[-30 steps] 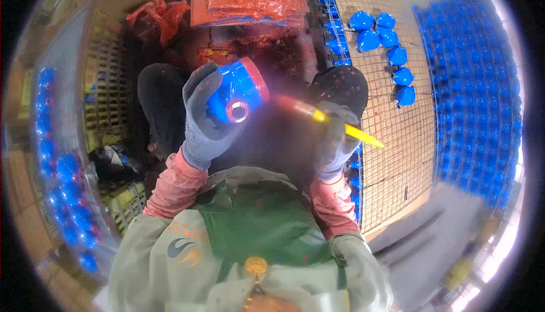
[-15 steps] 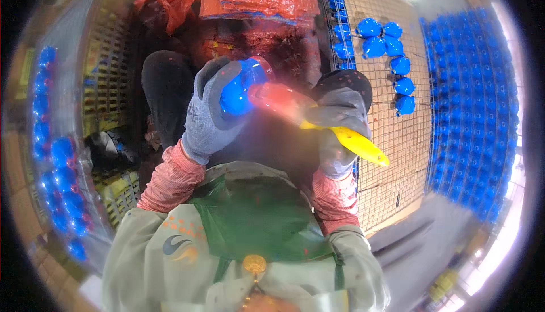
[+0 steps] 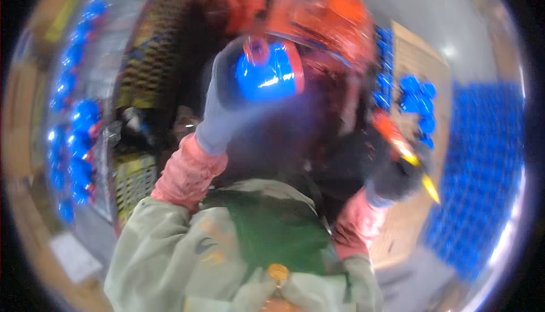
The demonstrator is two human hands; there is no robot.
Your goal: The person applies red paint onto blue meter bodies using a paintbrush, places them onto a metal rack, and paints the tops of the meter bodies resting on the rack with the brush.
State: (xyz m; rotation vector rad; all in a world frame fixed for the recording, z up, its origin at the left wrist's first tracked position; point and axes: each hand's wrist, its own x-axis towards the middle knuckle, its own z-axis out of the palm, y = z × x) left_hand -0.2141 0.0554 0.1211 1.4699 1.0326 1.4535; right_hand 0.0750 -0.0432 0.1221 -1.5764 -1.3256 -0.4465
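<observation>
My left hand (image 3: 218, 105), in a grey-coated glove, is closed round a glossy blue vessel (image 3: 264, 76) and holds it up in front of me. A red band runs along the vessel's right rim, and a short red ring-like part stands at its top. Over at the right, well apart from the vessel, my right hand (image 3: 394, 178) is gloved too and grips a paintbrush (image 3: 408, 155). The brush has a yellow handle and red bristles pointing up and left. Blur hides the exact hold of the right fingers.
A red-smeared surface (image 3: 295, 19) with a round red piece (image 3: 345, 4) lies ahead, beside red crumpled sheeting (image 3: 233, 10). Several blue pieces (image 3: 417, 99) sit on a board at right, with a dense blue array (image 3: 482, 164) beyond. Blue-and-red pieces (image 3: 82, 141) line the left, near a yellow crate (image 3: 136, 181).
The brush has left the vessel and swung to the right with my right hand. My left hand has turned the vessel, so its red rim faces right. The whole view has shifted.
</observation>
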